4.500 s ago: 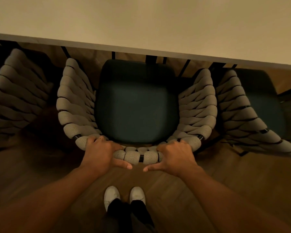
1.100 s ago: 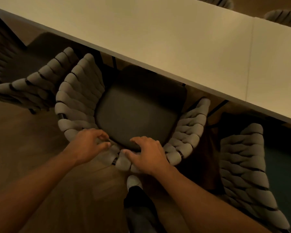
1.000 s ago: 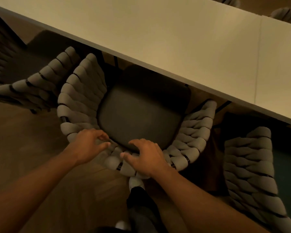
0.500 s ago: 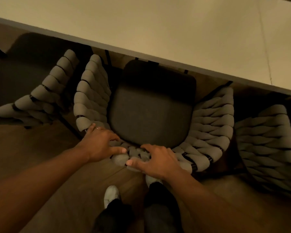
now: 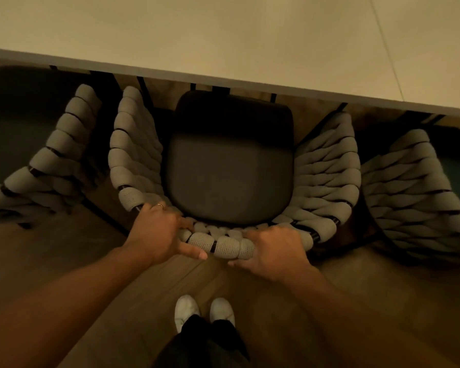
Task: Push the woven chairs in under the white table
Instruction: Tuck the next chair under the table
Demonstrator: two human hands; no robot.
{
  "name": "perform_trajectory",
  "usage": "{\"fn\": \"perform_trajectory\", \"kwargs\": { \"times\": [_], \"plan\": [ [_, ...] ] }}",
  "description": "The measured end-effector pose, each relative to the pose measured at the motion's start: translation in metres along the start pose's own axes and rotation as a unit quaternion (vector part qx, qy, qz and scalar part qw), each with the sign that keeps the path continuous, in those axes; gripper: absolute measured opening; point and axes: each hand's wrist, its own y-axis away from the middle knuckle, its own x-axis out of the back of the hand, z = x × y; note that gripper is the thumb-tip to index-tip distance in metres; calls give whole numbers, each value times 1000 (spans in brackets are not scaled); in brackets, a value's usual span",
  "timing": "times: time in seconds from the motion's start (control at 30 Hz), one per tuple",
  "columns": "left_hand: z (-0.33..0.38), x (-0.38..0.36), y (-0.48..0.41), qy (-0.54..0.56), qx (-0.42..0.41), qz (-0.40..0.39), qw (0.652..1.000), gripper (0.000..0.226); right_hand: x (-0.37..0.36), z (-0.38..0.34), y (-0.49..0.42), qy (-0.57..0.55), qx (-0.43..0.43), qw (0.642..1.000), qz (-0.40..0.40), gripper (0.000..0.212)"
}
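Both hands grip the curved back rail of the woven chair (image 5: 327,168), the one straight ahead of the person. The left hand (image 5: 157,229) wraps over the rail's left part, fingers curled down inside towards the seat and thumb lying along the near side; a ring (image 5: 160,205) shows on one finger. The right hand (image 5: 270,251) clamps the rail just to the right, fingers over the top and thumb underneath, with a few rope loops bare between the two hands.

The chair's open front points away from the hands at the white table (image 5: 223,35), and its back-to-front line runs from the hands to the table's near edge, almost square to it. The dark seat cushion (image 5: 229,179) lies just beyond the fingers; its far end sits in shadow close to the table edge, and both woven arms stop short of it.

Left of the left hand stands the left chair (image 5: 56,155), angled outward; right of the right hand stands the right chair (image 5: 414,187), just beside the held one. Below the hands, two white shoes (image 5: 186,308) stand on the wooden floor (image 5: 64,248)
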Motion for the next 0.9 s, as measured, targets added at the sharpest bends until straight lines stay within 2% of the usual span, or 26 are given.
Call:
{"fn": "perform_trajectory", "kwargs": {
  "times": [0.1,0.3,0.67,0.9],
  "plan": [
    [15,1,-4,8,4,23,1000,106,1,17,2,0,2,1000,8,72],
    [41,-18,0,31,14,47,998,103,-16,36,14,10,-7,1000,21,80],
    [42,-13,3,36,10,27,999,105,-19,33,22,-4,-11,999,30,82],
    [46,-9,6,49,19,-4,999,113,-16,34,22,-8,-7,1000,-4,87]
  ]
}}
